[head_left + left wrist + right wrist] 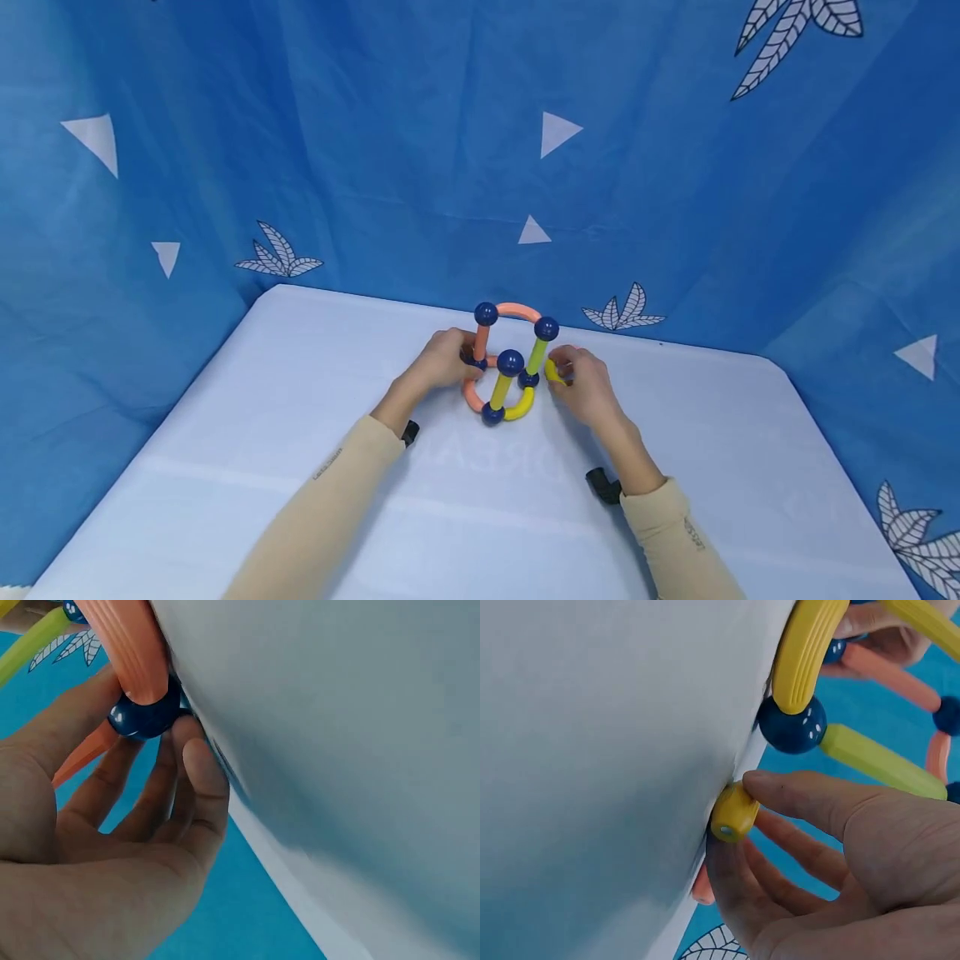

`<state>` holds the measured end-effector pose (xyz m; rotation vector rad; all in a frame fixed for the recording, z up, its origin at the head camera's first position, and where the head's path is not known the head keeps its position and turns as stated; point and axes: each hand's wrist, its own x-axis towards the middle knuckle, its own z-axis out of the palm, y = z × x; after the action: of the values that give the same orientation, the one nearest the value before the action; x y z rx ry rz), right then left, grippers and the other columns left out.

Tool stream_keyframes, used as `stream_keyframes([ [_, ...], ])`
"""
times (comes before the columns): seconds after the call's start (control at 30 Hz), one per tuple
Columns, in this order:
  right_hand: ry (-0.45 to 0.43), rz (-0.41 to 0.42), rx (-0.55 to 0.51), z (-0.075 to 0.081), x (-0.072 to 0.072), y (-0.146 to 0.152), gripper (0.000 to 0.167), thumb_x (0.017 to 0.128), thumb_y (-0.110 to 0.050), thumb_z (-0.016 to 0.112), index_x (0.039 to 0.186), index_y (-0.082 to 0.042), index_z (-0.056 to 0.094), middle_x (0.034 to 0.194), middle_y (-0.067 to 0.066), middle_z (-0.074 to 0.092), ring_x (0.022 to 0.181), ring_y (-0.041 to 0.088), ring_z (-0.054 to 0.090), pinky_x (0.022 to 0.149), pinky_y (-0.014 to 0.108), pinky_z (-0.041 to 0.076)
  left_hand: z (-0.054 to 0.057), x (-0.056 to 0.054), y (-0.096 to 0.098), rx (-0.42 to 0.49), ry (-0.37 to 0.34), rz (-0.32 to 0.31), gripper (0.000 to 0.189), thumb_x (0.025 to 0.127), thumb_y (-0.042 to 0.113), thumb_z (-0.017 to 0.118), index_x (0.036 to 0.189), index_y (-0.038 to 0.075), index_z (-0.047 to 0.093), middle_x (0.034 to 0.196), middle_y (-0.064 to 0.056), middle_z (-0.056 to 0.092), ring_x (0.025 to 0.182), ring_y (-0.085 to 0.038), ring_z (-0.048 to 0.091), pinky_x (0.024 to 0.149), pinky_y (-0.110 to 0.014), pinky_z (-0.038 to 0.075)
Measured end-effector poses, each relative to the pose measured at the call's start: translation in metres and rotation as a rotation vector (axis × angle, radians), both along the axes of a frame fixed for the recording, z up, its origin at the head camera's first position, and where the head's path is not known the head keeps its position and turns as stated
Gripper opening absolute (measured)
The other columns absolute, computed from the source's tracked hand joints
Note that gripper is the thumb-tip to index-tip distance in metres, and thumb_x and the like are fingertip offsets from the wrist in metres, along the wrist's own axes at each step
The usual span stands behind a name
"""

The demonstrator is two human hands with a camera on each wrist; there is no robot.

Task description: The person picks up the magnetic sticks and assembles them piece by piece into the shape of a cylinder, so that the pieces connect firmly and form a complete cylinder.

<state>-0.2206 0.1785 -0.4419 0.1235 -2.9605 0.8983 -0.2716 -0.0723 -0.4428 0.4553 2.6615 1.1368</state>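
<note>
A magnetic stick-and-ball frame stands on the white table: dark blue balls joined by orange, yellow and green sticks, with three upright sticks, among them a green one (537, 356) and a yellow one (502, 390). At its left side my left hand (444, 358) grips a low blue ball (146, 712), just under a curved orange stick (135, 649). My right hand (585, 385) pinches a yellow stick (735, 812) between thumb and forefinger, low by the tabletop. That stick is apart from the nearest lower blue ball (793, 724). My fingers hide part of it.
Beyond my right fingers lies an orange stick (703, 886), mostly hidden. The white tabletop (750, 467) ends at a blue patterned cloth (420, 167) behind and at both sides. Black devices (603, 486) sit at my wrists.
</note>
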Motion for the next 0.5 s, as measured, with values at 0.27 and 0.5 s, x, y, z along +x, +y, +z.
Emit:
stream_keyframes([
  [0.27,0.011,0.024,0.061,0.001,-0.001,0.002,0.045,0.089,0.004,0.077,0.133,-0.003,0.070,0.123,0.016,0.072,0.102,0.030,0.070,0.089,0.045,0.061,0.002,0.016,-0.014,-0.006,0.019,0.029,0.027,0.088,0.010,0.086,0.112,0.008,0.076,0.101,-0.005,0.076,0.094,-0.019,0.067,0.088,-0.039,0.054],
  [0.5,-0.026,0.025,0.102,0.001,0.000,0.003,0.053,0.088,0.001,0.079,0.139,0.002,0.065,0.123,0.020,0.069,0.097,0.029,0.066,0.089,0.043,0.060,0.002,0.030,-0.019,0.014,0.023,0.059,0.027,0.087,0.008,0.086,0.111,0.009,0.076,0.101,-0.004,0.075,0.093,-0.020,0.065,0.087,-0.040,0.055],
])
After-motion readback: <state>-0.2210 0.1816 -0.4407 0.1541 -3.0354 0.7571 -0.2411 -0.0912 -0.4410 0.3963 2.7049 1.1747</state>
